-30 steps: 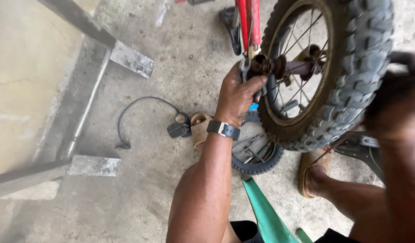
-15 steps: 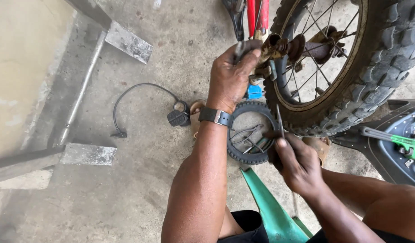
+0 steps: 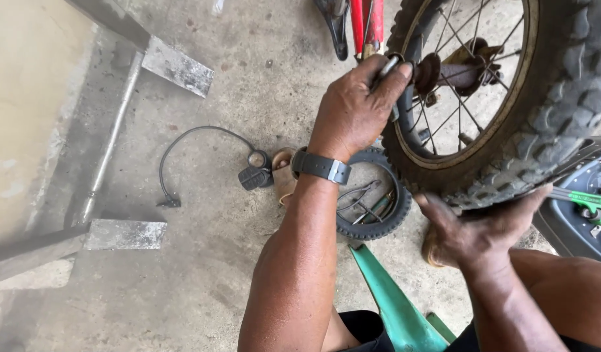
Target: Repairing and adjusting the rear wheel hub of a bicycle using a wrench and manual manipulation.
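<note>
A small bicycle wheel (image 3: 541, 111) with a knobby black tyre, spokes and a rusty hub fills the upper right. My left hand (image 3: 356, 107), with a dark wristwatch, is closed on a slim metal tool (image 3: 386, 67) held against the axle end beside the red fork (image 3: 367, 23). My right hand (image 3: 473, 231) cups the underside of the tyre from below, fingers pressed against the tread.
On the concrete floor lie a smaller tyre (image 3: 372, 199) with pliers and tools inside it, a black hose with a pump gauge (image 3: 255, 173), and a green frame piece (image 3: 395, 306). A metal stand with flat feet (image 3: 176, 65) is at left. A grey and green part (image 3: 590, 202) sits at right.
My right hand has moved from the small tyre on the floor up to the underside of the wheel. The view has shifted closer; my left hand stays at the axle.
</note>
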